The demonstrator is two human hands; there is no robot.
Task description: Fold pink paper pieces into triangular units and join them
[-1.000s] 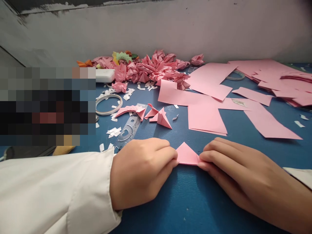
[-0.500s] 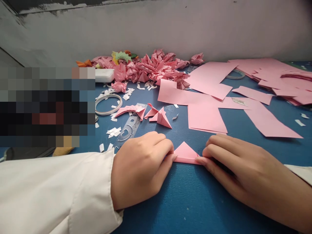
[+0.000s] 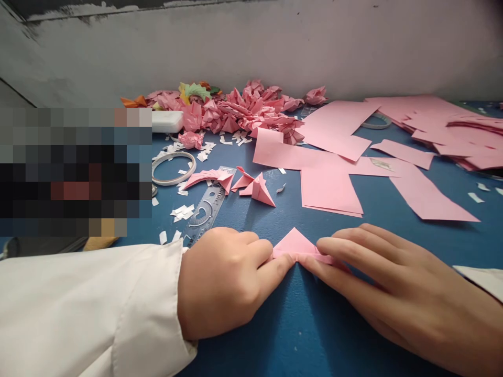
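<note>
A small folded piece of pink paper lies on the blue table, its peak pointing away from me and a narrow folded strip along its near edge. My left hand grips its left side, fingers curled and thumb pressed on the folded edge. From the other side my right hand holds it, with the thumb along the strip and the fingers over the right corner. Both thumb tips nearly meet at the middle of the near edge. The paper's side corners are partly hidden under my fingers.
Beyond my left hand lie a clear plastic ruler, folded pink paper pieces, a roll of tape and white scraps. Pink paper sheets spread behind. A heap of crumpled pink paper sits by the wall.
Both thumbs have slid inward along the paper's near edge, from its corners to its middle. My right fingers have moved left over the right corner. The other things stay put.
</note>
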